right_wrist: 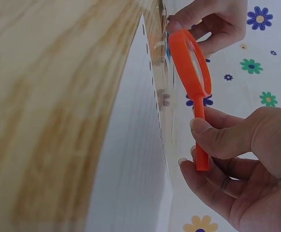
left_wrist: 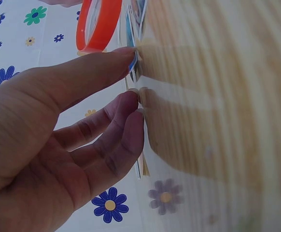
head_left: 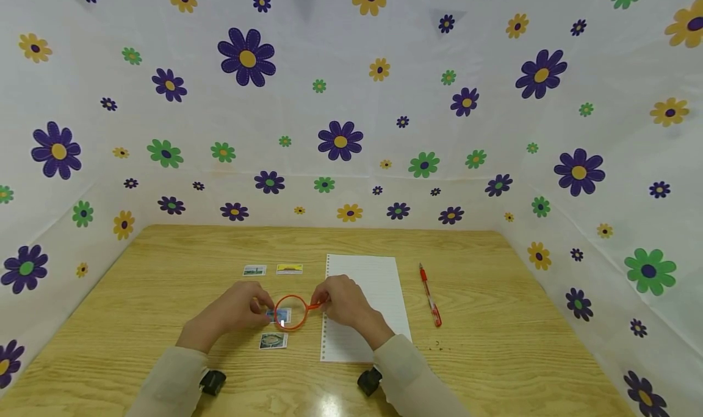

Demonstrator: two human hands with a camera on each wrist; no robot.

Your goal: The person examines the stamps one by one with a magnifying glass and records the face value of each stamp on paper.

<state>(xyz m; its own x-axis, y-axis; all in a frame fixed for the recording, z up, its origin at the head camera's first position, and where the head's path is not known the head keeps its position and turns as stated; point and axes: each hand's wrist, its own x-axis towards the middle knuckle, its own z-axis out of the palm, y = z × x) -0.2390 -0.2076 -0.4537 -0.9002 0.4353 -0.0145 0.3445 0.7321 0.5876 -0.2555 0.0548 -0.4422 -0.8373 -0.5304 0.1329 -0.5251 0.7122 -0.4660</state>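
My right hand (head_left: 346, 298) pinches the handle of an orange-rimmed magnifying glass (right_wrist: 189, 67) between thumb and fingers. Its round lens is tilted above a small blue stamp-like picture card (head_left: 284, 315), partly behind the rim. At that card's left edge is my left hand (head_left: 241, 310); the left wrist view shows the thumb tip touching the card, the other fingertips loosely bent against the table with a gap to the thumb. A card with a dark oval picture (head_left: 273, 340) lies just nearer. Farther back lie a greenish card (head_left: 255, 270) and a yellow one (head_left: 289, 269).
A lined sheet with punched holes (head_left: 368, 270) lies under the right hand. To its right is a red pen (head_left: 430, 295), with dark specks (head_left: 437, 345) below it. Flower-patterned white cloth (head_left: 296, 112) walls the wooden table (head_left: 483, 270) at back and sides.
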